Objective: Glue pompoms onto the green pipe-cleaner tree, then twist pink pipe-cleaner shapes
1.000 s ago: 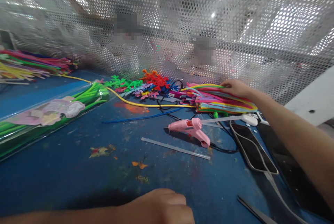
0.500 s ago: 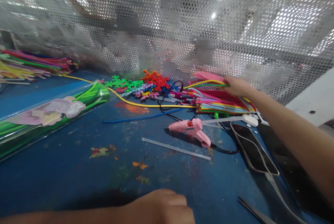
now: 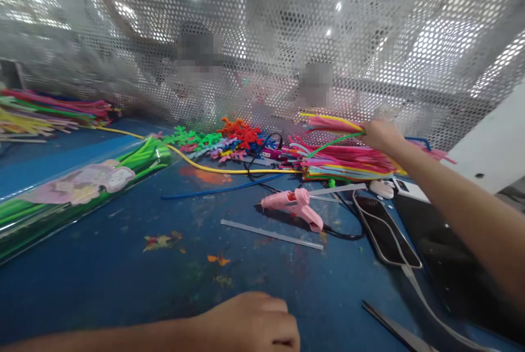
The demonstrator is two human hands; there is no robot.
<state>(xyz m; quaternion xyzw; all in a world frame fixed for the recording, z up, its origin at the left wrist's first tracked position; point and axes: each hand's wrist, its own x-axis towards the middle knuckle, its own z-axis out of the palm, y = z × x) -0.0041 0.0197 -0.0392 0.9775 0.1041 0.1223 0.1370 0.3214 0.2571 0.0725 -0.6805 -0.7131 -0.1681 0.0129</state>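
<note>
i have my right hand [image 3: 379,134] stretched out past the pink glue gun [image 3: 292,204], fingers pinched around a few pipe cleaners [image 3: 332,124], pink with a yellow and a green one among them. they are lifted clear of the pile of pipe cleaners [image 3: 348,163] that lies just behind the glue gun and to its right, and their free ends point left, above that pile. my left hand [image 3: 252,323] rests on the blue table [image 3: 102,270] well in front of the glue gun, at the near edge, curled into a loose fist; i cannot tell whether anything is inside it.

just in front of the glue gun lies a clear glue stick [image 3: 271,234], flat on the table. to the gun's right is a dark phone [image 3: 385,229] with a white cable across it. behind the gun and to its left sits a cluster of small twisted shapes [image 3: 229,136] in orange, green, blue and pink, and a long yellow pipe cleaner [image 3: 213,168] runs past them toward the pile. far to the gun's left is a clear packet of green pipe cleaners [image 3: 82,182]. a perforated metal screen [image 3: 287,29] stands behind everything.
</note>
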